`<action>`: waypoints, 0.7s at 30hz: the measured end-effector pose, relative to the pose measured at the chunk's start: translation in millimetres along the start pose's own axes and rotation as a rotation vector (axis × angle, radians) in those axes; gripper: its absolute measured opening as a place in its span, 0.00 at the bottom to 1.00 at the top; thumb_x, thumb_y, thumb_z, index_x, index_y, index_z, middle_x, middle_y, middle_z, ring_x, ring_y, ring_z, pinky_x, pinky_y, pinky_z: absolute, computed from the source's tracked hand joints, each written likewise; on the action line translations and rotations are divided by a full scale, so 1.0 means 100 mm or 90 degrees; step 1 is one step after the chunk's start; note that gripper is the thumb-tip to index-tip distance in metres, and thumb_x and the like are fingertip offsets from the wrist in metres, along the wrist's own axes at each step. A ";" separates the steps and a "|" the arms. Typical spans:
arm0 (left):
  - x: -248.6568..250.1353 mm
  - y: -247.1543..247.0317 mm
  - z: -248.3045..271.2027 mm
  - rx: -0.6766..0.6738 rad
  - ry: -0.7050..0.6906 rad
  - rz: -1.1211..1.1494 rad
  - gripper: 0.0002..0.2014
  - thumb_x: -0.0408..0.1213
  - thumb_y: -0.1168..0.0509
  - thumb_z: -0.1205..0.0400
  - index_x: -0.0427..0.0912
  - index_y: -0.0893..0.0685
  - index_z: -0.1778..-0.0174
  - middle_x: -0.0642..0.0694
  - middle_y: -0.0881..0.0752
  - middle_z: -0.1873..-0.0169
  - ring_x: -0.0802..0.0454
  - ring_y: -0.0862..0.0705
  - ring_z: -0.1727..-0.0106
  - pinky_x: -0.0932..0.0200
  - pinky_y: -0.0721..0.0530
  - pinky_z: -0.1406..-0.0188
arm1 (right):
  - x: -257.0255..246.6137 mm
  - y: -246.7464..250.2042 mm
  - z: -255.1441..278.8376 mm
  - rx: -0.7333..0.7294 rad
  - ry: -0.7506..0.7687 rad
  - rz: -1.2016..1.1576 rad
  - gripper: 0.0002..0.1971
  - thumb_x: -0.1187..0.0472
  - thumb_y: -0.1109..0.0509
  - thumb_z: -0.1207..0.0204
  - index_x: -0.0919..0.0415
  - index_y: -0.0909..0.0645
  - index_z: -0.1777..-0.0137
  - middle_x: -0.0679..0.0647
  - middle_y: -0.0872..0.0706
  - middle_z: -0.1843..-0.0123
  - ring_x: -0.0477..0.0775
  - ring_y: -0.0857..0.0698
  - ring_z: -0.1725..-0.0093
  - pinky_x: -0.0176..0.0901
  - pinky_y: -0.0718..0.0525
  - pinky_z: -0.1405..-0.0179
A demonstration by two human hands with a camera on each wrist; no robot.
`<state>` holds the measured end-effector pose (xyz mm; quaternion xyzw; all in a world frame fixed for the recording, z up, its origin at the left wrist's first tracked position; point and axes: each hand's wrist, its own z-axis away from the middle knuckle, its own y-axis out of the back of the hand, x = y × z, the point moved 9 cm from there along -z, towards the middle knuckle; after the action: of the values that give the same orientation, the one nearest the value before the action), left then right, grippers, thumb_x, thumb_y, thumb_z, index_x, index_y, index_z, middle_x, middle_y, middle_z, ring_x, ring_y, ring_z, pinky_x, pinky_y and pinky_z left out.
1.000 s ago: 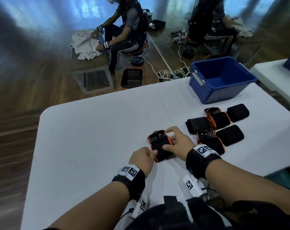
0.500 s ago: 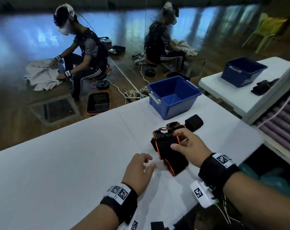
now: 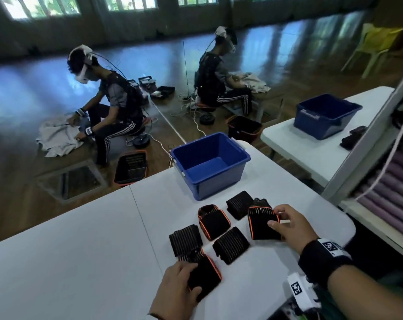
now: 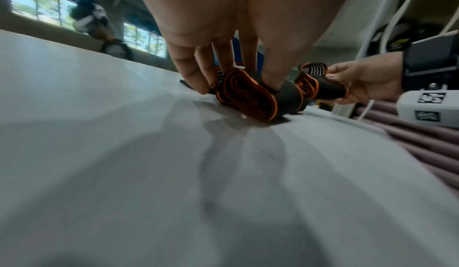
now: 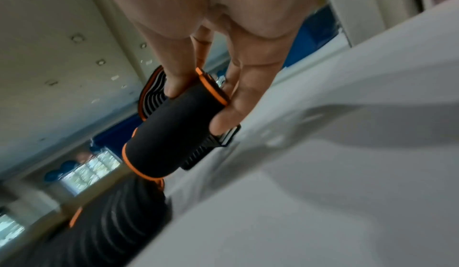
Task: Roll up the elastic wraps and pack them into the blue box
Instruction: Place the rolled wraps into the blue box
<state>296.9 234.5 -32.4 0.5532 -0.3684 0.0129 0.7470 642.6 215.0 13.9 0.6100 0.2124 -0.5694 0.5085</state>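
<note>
6 rolled wraps (image 3: 231, 245), 1 blue box (image 3: 209, 179)

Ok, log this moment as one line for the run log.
left hand grips rolled wrap on table | right hand holds second rolled wrap | blue box empty

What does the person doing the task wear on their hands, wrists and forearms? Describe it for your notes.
Both hands are bare, no gloves or sleeves. The right hand has a black wristband topped by a white tag printed with black square markers, and a white marker-tagged block under the wrist. The left hand's wrist is cut off by the frame.
</note>
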 end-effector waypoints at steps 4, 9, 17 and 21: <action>-0.14 -0.07 0.00 0.008 0.081 -0.072 0.30 0.46 0.25 0.31 0.56 0.19 0.30 0.58 0.19 0.35 0.56 0.21 0.35 0.64 0.24 0.32 | 0.29 -0.12 -0.21 -0.115 -0.013 0.029 0.15 0.71 0.24 0.27 0.47 0.18 0.55 0.55 0.14 0.54 0.52 0.17 0.61 0.47 0.15 0.58; -0.09 -0.11 0.04 0.048 0.140 -0.084 0.29 0.39 0.23 0.32 0.48 0.15 0.32 0.52 0.16 0.38 0.48 0.15 0.41 0.57 0.18 0.41 | 0.36 -0.23 -0.37 -0.188 0.029 0.098 0.13 0.66 0.23 0.27 0.45 0.17 0.54 0.50 0.11 0.59 0.49 0.12 0.60 0.44 0.12 0.53; 0.10 -0.15 0.07 0.075 0.210 -0.030 0.28 0.41 0.27 0.25 0.51 0.20 0.27 0.61 0.26 0.37 0.56 0.19 0.36 0.67 0.24 0.36 | 0.25 -0.35 -0.61 -0.327 0.124 0.290 0.11 0.54 0.25 0.24 0.46 0.19 0.44 0.45 0.15 0.54 0.45 0.16 0.55 0.37 0.21 0.53; 0.13 0.05 0.01 0.145 0.161 -0.001 0.23 0.56 0.35 0.25 0.55 0.16 0.35 0.64 0.22 0.42 0.62 0.19 0.41 0.62 0.21 0.40 | 0.20 -0.27 -0.76 -0.354 0.091 0.295 0.13 0.47 0.23 0.26 0.47 0.20 0.45 0.43 0.14 0.48 0.40 0.16 0.51 0.35 0.22 0.51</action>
<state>303.7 230.7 -20.9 0.6284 -0.2674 0.1237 0.7200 661.9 285.0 -27.0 0.5187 0.2505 -0.3156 0.7541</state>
